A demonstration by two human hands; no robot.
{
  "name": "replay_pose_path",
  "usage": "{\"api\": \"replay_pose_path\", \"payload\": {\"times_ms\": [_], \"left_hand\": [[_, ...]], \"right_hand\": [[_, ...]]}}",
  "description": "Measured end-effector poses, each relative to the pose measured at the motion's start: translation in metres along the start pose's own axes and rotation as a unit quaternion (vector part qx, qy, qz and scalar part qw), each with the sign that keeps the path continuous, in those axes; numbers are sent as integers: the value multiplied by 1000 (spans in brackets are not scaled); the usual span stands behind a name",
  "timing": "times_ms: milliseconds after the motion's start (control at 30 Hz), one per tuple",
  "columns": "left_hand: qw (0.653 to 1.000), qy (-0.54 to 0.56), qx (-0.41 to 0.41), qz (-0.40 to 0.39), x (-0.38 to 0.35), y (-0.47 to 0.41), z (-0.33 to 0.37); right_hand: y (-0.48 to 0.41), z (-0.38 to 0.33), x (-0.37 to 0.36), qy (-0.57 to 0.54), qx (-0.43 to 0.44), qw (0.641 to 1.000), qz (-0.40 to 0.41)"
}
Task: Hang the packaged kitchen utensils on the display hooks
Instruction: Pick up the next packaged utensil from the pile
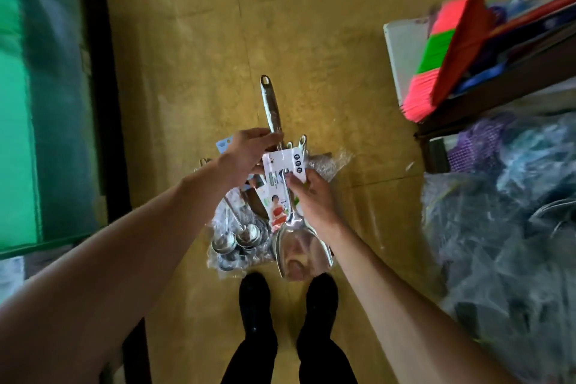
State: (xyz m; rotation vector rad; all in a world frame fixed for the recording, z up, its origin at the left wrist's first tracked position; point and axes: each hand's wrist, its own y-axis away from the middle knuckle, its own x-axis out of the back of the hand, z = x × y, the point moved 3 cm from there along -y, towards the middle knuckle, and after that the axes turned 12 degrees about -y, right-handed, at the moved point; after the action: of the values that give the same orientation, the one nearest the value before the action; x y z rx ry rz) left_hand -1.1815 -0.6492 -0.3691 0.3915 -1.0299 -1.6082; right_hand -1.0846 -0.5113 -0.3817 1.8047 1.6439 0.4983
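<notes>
- I see the packaged turner (285, 196): it has a shiny steel blade and a white printed card over the handle. It is held above the yellow floor (311, 40), in front of the person's shoes.
- The right hand (314, 199) pinches the card, its fingers tight on it.
- The left hand (249, 150) curls its fingers around a long steel handle (270, 106).
- Wrapped ladles (240, 237) lie below.

Floor (311, 25) mustard yellow — broom bristles (436, 59) banded pink and green; utensil card (282, 187) white, shoes (255, 305) black.
</notes>
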Motion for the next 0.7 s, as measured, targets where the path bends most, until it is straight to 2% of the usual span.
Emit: {"api": "replay_pose_path", "payload": {"times_ms": [133, 267, 333, 400, 500, 533, 700], "left_hand": [[999, -9, -26, -22, -4, 31, 62], [996, -27, -43, -80, -14, 59, 121], [989, -28, -54, -134, -19, 72, 147], [979, -40, -83, -183, -23, 83, 169], [967, -69, -120, -215, -31, 102, 197], [965, -74, -127, -219, -34, 108, 205], [956, -101, -154, -227, -40, 135, 231]], "right_hand": [[23, -47, 7, 32, 14, 999, -18], [47, -88, 19, -76, -10, 995, -70], [63, -103, 18, -232, -53, 963, -129], [75, -112, 9, -390, -97, 900, -170], [86, -123, -3, -513, -102, 820, -233], [93, -126, -5, -532, -94, 805, -245], [112, -136, -3, -549, -69, 796, -247]]}}
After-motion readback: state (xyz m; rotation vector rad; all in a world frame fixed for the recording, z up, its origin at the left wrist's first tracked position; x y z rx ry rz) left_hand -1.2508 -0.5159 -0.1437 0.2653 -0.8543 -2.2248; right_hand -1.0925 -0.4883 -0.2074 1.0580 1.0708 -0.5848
